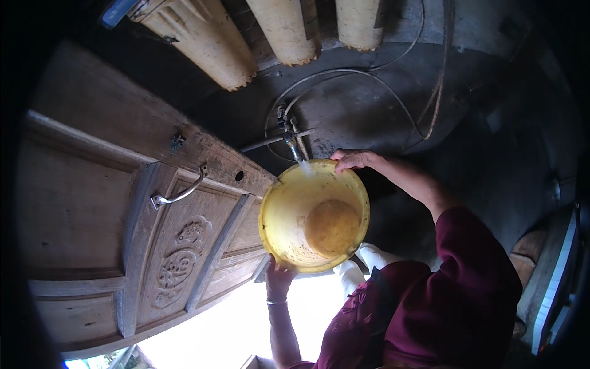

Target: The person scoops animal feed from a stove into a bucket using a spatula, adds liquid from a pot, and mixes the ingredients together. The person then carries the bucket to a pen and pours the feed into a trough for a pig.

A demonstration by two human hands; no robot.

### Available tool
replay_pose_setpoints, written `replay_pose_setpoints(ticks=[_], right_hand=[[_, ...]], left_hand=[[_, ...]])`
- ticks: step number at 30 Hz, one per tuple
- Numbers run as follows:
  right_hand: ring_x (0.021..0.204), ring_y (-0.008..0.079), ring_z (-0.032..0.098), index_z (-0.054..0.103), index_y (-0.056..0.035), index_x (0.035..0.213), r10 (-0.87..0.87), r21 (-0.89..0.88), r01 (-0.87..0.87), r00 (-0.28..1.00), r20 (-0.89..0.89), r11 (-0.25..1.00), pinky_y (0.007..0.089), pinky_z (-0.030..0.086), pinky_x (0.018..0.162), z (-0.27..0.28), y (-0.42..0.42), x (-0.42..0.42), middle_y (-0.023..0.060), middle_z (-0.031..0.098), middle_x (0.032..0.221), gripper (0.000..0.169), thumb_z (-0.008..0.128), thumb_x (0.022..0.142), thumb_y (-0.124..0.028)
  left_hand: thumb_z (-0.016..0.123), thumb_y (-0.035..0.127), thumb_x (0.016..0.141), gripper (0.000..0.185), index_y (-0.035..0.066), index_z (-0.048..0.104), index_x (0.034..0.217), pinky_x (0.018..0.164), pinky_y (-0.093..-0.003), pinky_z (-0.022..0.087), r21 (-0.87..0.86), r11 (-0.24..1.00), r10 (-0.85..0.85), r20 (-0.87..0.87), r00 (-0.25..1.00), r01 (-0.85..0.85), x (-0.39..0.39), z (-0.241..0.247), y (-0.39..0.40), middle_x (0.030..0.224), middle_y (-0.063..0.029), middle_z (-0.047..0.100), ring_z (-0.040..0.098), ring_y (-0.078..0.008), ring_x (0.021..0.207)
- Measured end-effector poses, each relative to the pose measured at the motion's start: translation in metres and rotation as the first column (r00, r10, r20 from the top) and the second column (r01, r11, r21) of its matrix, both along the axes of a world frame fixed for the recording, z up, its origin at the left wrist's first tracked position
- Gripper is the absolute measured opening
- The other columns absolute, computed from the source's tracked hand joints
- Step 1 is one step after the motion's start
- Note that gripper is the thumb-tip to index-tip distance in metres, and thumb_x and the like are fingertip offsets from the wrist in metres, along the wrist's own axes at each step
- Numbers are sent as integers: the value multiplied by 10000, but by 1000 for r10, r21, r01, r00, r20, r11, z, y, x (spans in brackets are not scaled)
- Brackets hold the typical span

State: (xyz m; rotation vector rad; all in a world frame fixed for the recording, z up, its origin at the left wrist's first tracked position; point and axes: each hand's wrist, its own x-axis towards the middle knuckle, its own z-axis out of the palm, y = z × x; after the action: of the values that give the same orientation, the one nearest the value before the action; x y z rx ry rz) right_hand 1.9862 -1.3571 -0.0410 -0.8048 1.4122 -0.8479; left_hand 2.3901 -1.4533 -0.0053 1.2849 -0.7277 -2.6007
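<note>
A worn yellow plastic basin [281,221] is tilted under a metal tap [293,148], and water runs from the tap into it near the upper rim. My right hand [352,159] grips the basin's upper right rim, fingers over the edge. With a bracelet at its wrist, my left hand [279,279] holds the lower left rim. Dark marks speckle the basin's inside.
A carved wooden door [184,258] with a metal handle [182,191] stands close at the left, near the basin. Thin hoses [341,71] loop behind the tap. Several yellowish filter housings [198,41] hang above. Bright light comes through the opening below.
</note>
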Motion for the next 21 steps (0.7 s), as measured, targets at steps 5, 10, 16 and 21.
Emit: replay_pose_setpoints(ticks=[5,10,16,21], right_hand=[[624,109,512,553,-10,848,276,-91,-273,961,26,958,245,421,526,-6,-41,-12,38,542,696,294,560,574,-114],[617,121,486,557,-27,814,182,-251,-210,975,-130,945,257,382,537,28,-61,12,23,526,651,276,571,566,-147],[592,157,481,515,-34,710,16,-191,-193,741,-671,962,282,385,553,12,-78,17,50,481,599,202,588,617,-196],[701,235,523,484,-54,952,-40,-69,-29,574,-818,997,331,423,635,9,-54,9,115,533,755,366,569,660,-258]], left_hand=[[413,335,855,414,-36,424,1040,739,-331,461,-738,349,-649,254,718,577,7,-7,41,805,-100,550,552,-182,744],[653,59,677,235,-52,526,840,641,-237,478,-580,703,-422,126,898,411,-8,-8,85,752,-80,580,566,-133,687],[708,88,619,277,-24,539,808,654,-301,453,-828,378,-244,343,907,414,-36,12,110,791,-145,592,569,-217,729],[693,137,632,221,30,599,801,636,-321,442,-796,535,-226,188,956,283,-51,-3,124,757,-126,581,561,-246,714]])
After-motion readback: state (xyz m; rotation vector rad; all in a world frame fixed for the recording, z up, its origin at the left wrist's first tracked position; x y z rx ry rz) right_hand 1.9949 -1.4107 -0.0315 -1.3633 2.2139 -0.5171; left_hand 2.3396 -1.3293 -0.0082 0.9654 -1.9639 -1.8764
